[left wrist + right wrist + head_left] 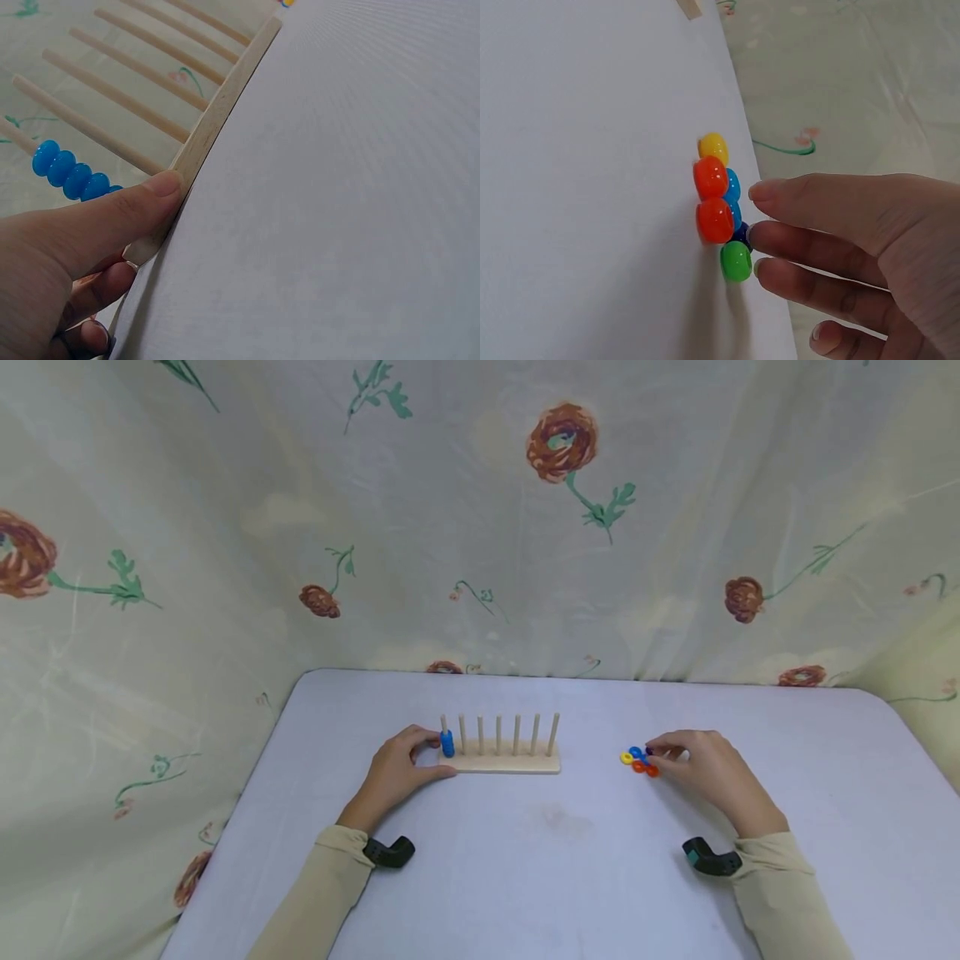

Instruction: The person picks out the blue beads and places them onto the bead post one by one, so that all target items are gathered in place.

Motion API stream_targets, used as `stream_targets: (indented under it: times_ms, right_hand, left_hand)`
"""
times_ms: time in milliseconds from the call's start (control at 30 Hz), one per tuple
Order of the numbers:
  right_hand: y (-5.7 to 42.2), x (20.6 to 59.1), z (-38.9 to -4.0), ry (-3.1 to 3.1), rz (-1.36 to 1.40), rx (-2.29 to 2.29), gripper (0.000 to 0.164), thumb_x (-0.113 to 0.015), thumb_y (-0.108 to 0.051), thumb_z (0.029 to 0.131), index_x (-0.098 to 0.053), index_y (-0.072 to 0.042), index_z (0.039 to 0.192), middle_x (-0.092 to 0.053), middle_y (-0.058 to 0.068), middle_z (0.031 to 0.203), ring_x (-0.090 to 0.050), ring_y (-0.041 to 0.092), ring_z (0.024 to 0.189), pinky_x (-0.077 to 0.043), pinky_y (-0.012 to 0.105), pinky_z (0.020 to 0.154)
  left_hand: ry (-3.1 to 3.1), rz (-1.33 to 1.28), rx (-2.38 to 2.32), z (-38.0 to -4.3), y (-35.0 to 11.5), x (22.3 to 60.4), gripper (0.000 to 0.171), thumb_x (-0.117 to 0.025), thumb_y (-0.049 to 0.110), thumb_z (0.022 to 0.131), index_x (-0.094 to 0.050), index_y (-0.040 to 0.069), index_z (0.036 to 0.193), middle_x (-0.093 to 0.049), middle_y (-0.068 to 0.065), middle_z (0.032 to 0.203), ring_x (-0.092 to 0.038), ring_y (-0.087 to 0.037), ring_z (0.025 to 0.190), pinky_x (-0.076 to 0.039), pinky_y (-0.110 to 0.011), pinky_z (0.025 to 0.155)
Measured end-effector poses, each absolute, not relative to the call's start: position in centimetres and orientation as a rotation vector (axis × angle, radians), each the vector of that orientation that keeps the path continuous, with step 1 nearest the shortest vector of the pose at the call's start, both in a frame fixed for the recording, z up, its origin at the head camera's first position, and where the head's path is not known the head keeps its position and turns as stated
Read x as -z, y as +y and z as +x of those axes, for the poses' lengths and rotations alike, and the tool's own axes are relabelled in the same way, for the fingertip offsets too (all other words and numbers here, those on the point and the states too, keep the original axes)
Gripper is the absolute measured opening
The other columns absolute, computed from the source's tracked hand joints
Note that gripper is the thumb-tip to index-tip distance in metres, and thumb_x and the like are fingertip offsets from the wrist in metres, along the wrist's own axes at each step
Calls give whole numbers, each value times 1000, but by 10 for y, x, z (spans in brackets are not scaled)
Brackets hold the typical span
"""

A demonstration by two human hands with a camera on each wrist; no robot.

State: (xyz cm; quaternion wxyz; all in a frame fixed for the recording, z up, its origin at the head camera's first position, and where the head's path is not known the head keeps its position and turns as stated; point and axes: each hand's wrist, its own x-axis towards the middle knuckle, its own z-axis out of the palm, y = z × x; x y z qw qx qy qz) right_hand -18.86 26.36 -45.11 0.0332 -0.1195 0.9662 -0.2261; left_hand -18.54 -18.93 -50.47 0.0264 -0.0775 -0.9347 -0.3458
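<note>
A wooden peg stand [498,763] with a row of upright pegs is on the table. Blue beads [77,180] are stacked on its leftmost peg. My left hand [401,774] grips that end of the base, its thumb [161,186] along the front edge. To the right lies a small cluster of loose beads: yellow [714,149], orange [711,178], light blue [733,186], dark blue [742,233] and green [736,261]. My right hand [697,767] reaches over them, thumb and forefinger apart. The forefinger tip is at the dark blue bead; whether it touches is unclear.
A white cloth covers the table [525,877], with a faint stain [558,818] in front of the stand. A flowered curtain [450,510] hangs behind the table and along its sides. Black devices [390,852] are worn at both wrists.
</note>
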Motion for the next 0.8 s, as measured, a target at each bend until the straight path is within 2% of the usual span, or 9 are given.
stream_targets:
  times_ms: [800]
  right_hand:
    - [255, 458, -190, 3015, -378, 561, 18, -81, -17, 89, -81, -8, 104, -74, 6, 91, -59, 19, 77, -45, 32, 66]
  left_hand:
    - [-2879, -261, 1055, -185, -189, 505, 58, -91, 43, 77, -74, 13, 123, -67, 0, 106, -47, -12, 76, -37, -24, 65]
